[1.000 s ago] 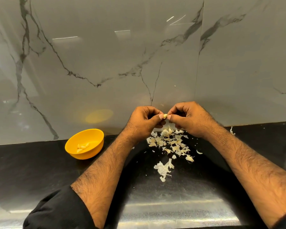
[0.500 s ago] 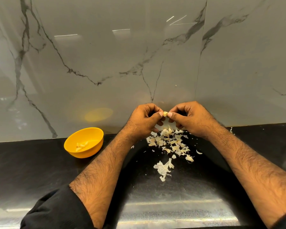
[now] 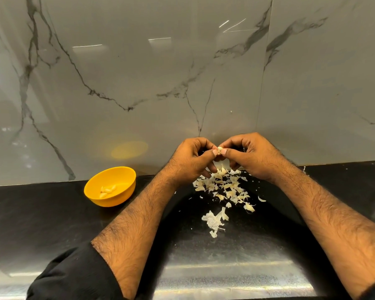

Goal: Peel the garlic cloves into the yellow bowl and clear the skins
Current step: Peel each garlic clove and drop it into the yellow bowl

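Note:
A small pale garlic clove (image 3: 219, 149) is pinched between the thumbs and fingertips of my left hand (image 3: 191, 161) and my right hand (image 3: 250, 155), held above the black counter near the wall. Below the hands lies a scatter of papery garlic skins (image 3: 224, 189), with one larger piece of skin (image 3: 213, 220) nearer to me. The yellow bowl (image 3: 91, 189) stands to the left on the counter with a few peeled cloves (image 3: 107, 190) inside.
The black counter (image 3: 41, 217) runs left to right under a glossy grey marble wall (image 3: 160, 83). A stray bit of skin (image 3: 304, 169) lies at the wall's foot on the right. The counter's front part (image 3: 225, 273) shines with reflected light.
Both hands stay together on the clove, with only small shifts of the fingertips. The bowl and the skins lie where they were.

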{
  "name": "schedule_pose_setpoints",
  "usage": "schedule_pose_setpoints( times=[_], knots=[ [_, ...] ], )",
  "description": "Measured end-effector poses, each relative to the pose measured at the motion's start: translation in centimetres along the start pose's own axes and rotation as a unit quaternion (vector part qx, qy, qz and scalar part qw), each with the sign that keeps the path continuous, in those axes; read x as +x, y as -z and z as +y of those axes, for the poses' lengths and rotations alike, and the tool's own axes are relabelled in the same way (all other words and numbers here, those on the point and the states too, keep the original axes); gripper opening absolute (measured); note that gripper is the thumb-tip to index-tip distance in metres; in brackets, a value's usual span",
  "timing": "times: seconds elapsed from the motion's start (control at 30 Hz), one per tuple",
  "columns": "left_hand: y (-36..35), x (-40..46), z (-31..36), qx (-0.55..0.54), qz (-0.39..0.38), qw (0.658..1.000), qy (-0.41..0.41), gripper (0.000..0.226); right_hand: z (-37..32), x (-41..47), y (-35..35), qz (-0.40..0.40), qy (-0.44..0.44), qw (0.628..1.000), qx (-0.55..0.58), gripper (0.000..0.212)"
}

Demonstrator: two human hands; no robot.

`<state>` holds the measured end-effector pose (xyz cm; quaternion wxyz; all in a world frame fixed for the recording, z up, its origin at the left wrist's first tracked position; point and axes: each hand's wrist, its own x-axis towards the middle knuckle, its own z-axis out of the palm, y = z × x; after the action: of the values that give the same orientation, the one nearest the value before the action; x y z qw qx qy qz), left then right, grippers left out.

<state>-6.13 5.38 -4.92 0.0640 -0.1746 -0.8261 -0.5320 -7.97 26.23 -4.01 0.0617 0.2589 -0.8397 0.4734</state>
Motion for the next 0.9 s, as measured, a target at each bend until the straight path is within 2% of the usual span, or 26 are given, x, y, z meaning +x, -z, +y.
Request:
schedule_pose_setpoints(
  times=[0.13,0.23,0.3,0.37,0.5,0.63,0.8,0.9],
  knots=[
    [0.05,0.00,0.04,-0.012,0.035,0.999,0.019,0.014,0.29,0.18,0.32,0.005,-0.014,0.999,0.043,0.012],
    [0.17,0.01,-0.06,0.029,0.073,0.997,0.025,0.028,0.58,0.21,0.55,-0.004,-0.017,0.998,0.064,0.013],
    [0.21,-0.03,-0.15,0.048,0.092,0.995,0.006,0.024,0.69,0.14,0.65,-0.007,-0.018,0.997,0.076,0.014],
    [0.27,-0.17,-0.09,0.053,0.089,0.994,-0.029,0.014,0.71,0.12,0.73,-0.008,-0.020,0.996,0.088,0.015],
    [0.04,-0.30,0.08,0.097,0.070,0.988,-0.095,0.013,0.85,0.07,0.87,-0.022,-0.020,0.994,0.105,0.018],
    [-0.18,-0.22,0.06,0.102,0.086,0.988,-0.072,0.007,1.00,0.04,0.74,-0.037,-0.027,0.992,0.121,0.019],
    [-0.50,-0.34,0.34,0.099,0.065,0.992,-0.052,0.007,0.85,0.00,0.60,-0.050,-0.028,0.989,0.136,0.018],
    [-0.42,-0.29,0.27,0.103,0.078,0.990,-0.053,0.010,0.69,-0.08,0.57,-0.056,-0.030,0.989,0.132,0.016]
  ],
)
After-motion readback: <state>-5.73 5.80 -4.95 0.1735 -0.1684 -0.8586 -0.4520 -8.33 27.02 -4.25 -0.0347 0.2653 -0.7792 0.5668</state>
